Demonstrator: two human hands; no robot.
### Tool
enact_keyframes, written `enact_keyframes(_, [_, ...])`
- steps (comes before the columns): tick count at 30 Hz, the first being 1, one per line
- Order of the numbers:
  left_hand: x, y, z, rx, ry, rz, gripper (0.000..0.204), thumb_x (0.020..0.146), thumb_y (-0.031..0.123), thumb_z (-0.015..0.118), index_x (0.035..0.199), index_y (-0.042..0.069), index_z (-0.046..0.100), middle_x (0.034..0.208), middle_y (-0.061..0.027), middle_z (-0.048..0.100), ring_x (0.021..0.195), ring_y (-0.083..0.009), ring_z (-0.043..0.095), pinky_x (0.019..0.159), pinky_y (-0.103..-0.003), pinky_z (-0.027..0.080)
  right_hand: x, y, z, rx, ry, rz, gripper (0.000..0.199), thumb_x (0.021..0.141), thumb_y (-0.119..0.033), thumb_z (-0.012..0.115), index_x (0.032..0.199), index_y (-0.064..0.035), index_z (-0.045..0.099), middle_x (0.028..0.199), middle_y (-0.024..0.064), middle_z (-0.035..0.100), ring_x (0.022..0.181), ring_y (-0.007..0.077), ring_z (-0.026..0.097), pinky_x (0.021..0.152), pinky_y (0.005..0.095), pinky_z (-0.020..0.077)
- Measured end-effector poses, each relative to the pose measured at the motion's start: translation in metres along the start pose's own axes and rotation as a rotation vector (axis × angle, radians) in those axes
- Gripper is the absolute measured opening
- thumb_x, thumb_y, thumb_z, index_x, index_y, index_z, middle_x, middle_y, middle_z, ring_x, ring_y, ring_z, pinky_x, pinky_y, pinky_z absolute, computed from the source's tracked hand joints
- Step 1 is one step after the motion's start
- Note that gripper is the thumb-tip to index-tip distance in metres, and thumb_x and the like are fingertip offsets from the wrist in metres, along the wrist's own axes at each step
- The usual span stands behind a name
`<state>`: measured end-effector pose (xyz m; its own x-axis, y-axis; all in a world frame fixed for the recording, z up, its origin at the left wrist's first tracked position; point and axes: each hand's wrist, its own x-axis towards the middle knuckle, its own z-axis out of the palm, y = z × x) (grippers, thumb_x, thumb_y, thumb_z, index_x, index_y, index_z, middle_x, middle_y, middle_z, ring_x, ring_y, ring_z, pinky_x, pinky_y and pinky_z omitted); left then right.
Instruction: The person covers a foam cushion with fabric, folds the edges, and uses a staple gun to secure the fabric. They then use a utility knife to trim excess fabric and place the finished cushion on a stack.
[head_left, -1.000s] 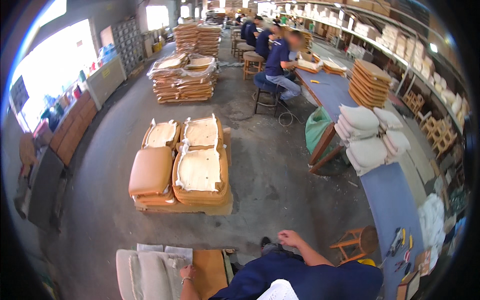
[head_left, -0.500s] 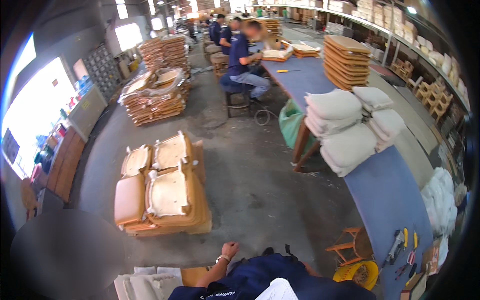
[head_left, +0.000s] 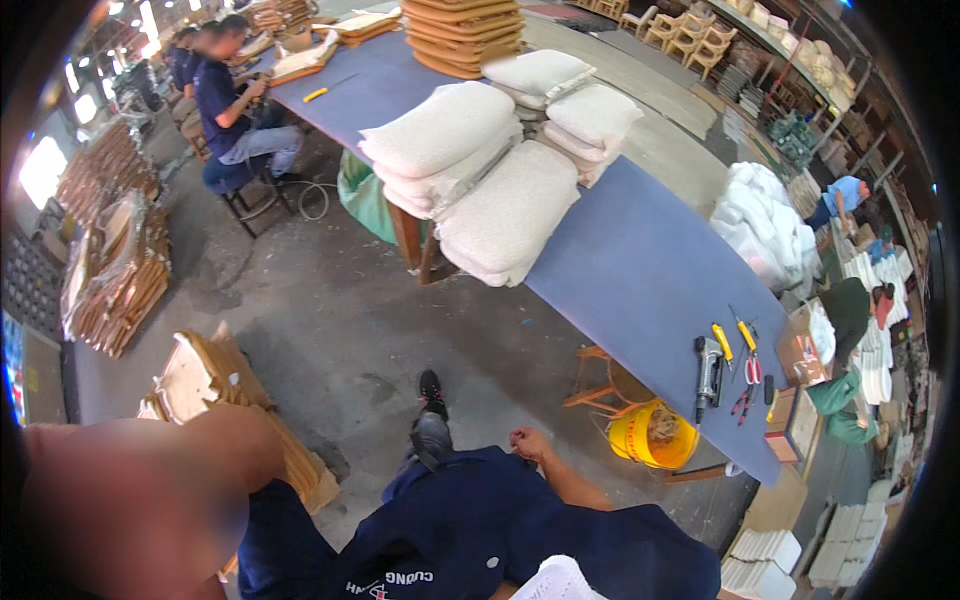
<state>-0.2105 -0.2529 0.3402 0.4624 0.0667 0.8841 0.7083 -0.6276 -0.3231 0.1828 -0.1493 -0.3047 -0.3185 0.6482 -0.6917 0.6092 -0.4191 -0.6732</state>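
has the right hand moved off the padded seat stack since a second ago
Yes. The right hand has left the stack of wooden seat frames and now hangs beside the dark blue trouser leg, empty.

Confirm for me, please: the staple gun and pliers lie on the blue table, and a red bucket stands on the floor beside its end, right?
Not quite: the bucket is yellow, not red, as the head view shows. The rest holds: the staple gun and the pliers lie on the blue table, and the bucket stands on the floor beside its end.

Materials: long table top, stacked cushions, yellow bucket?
Table top: looks like matte blue fabric or felt, no glare. Cushions: off-white woven cloth, soft bulging shape, probably padded. Bucket: glossy yellow, likely plastic.
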Motion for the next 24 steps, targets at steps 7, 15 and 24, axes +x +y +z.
enact_keyframes(7, [-0.006,-0.108,0.059,-0.118,-0.138,-0.005,0.042,0.108,0.039,0.040,0.121,0.009,0.065,0.105,-0.0084,0.069,0.082,-0.0195,0.065,0.090,-0.049,0.053,-0.001,0.042,-0.006,0.175,0.203,0.160,0.021,0.093,-0.024,0.065,0.088,-0.0055,0.075,0.070,0.0064,0.068,0.060,0.0189,0.066,0.054,0.0362,0.0535])
enact_keyframes(15, [-0.018,-0.217,0.134,-0.282,-0.116,-0.055,0.049,0.110,0.048,0.034,0.125,0.012,0.063,0.106,-0.0063,0.066,0.081,-0.0186,0.064,0.092,-0.051,0.054,0.076,-0.039,-0.005,0.113,0.349,0.094,0.020,0.093,-0.024,0.065,0.098,-0.0064,0.074,0.080,0.0074,0.072,0.071,0.0216,0.068,0.067,0.0339,0.0532])
enact_keyframes(24, [0.032,-0.204,0.289,-0.544,-0.346,-0.443,0.025,0.095,0.033,0.069,0.112,0.015,0.069,0.086,-0.0008,0.065,0.075,-0.0171,0.068,0.077,-0.038,0.057,0.102,-0.191,-0.139,0.620,0.390,-0.232,0.029,0.106,-0.024,0.060,0.127,-0.0051,0.066,0.108,0.0079,0.075,0.084,0.0132,0.070,0.070,0.0270,0.0557])
